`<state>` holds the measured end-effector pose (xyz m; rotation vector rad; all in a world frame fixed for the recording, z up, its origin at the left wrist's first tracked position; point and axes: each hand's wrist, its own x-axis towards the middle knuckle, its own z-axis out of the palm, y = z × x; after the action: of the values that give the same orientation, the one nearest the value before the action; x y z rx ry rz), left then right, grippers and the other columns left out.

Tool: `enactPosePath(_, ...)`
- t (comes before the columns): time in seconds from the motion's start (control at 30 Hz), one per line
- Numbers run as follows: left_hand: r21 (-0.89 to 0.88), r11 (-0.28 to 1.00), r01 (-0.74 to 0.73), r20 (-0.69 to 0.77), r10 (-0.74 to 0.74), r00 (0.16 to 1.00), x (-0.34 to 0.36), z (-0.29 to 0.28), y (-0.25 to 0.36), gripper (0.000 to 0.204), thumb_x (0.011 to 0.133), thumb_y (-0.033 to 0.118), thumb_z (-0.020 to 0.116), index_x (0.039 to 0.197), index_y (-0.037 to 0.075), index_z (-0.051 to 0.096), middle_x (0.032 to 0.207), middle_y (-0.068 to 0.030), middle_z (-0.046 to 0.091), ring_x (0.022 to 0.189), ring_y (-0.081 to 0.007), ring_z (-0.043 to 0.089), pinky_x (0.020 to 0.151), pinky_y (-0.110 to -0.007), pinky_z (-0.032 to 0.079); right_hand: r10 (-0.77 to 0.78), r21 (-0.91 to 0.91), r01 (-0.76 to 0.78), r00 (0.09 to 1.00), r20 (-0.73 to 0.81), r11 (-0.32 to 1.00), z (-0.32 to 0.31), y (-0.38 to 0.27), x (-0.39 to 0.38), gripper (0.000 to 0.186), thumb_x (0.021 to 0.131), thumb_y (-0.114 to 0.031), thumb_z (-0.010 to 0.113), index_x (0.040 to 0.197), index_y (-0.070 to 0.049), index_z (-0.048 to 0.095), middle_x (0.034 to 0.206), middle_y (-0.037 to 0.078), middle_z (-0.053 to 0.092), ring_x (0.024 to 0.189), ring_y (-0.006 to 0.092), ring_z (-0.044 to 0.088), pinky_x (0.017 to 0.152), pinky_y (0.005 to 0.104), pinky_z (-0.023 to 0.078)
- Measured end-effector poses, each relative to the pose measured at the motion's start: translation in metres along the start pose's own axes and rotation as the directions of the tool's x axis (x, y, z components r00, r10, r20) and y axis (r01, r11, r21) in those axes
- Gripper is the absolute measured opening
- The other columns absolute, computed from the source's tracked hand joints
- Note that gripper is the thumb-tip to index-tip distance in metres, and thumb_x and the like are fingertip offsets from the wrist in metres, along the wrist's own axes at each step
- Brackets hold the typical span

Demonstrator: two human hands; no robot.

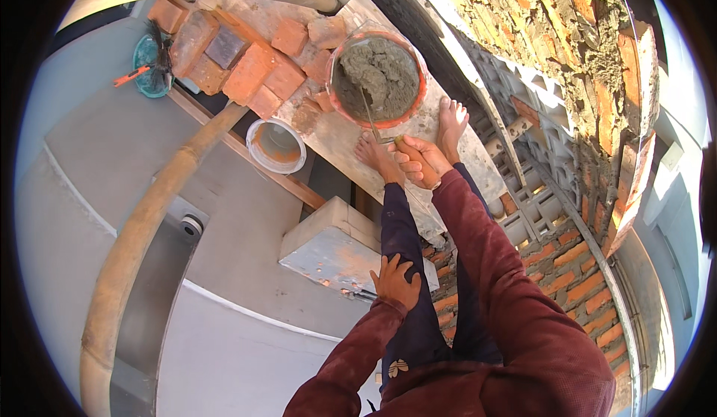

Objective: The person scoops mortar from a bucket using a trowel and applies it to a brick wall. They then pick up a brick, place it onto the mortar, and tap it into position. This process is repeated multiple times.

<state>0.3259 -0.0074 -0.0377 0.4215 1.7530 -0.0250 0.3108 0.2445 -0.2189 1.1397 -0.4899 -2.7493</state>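
- Right hand [423, 161], nearer, grips the trowel [370, 112]; its blade points forward-left into mortar [388, 69] ahead.
- Left hand [398, 284], fingers spread, rests on left leg [403, 226].

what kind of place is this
Most likely a building site: there's a bucket of grey mortar, loose bricks piled beside it, and a rough brick wall on the right.

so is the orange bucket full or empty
Well filled, not empty: grey mortar is heaped inside the orange bucket, sitting lower toward its left side. Its depth cannot be told.
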Motion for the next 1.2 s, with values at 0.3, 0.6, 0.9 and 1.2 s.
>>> enactPosePath(0.3,-0.015,1.0,-0.003,0.007,0.003,1.0,0.0,-0.007,-0.004,0.037,0.083,0.033,0.067,0.118,0.018,0.069,0.145,-0.0109,0.047,0.144,-0.0357,0.03,0.115,-0.067,0.012,-0.544,-0.899,-0.292,0.836,-0.074,-0.326,0.034,-0.046,0.027,0.043,0.097,-0.03,0.044,0.098,0.009,0.062,0.079,0.025,0.068,0.075,0.0402,0.068,0.074,0.0448,0.054)
enactPosePath(0.6,-0.044,0.999,0.024,-0.052,-0.026,0.998,-0.001,-0.012,-0.012,0.036,0.082,0.033,0.068,0.116,0.019,0.069,0.145,-0.0099,0.048,0.144,-0.0331,0.029,0.116,-0.065,0.011,-0.679,-0.479,-0.643,0.723,-0.124,-0.597,0.065,-0.034,-0.011,0.035,0.08,-0.022,0.058,0.102,0.003,0.067,0.143,0.036,0.033,0.134,0.0545,0.029,0.11,0.0566,0.028)
enactPosePath(0.9,-0.029,1.0,-0.006,-0.065,0.004,0.998,-0.001,-0.024,-0.016,0.036,0.082,0.033,0.068,0.115,0.019,0.07,0.146,-0.0103,0.048,0.144,-0.0349,0.03,0.115,-0.066,0.01,-0.57,-0.857,-0.432,0.793,-0.213,-0.282,0.015,-0.017,0.029,0.029,0.083,-0.021,0.058,0.093,0.006,0.062,0.094,0.031,0.065,0.093,0.0428,0.065,0.081,0.0493,0.051)
enactPosePath(1.2,0.0,0.999,-0.043,-0.062,0.043,0.997,-0.003,-0.034,-0.018,0.035,0.082,0.031,0.068,0.115,0.018,0.07,0.144,-0.0113,0.049,0.143,-0.0365,0.031,0.114,-0.067,0.011,-0.644,-0.979,-0.202,0.749,-0.156,0.003,0.001,-0.012,0.084,0.031,0.083,-0.021,0.062,0.096,0.006,0.059,0.089,0.032,0.064,0.087,0.0467,0.064,0.078,0.0473,0.051)
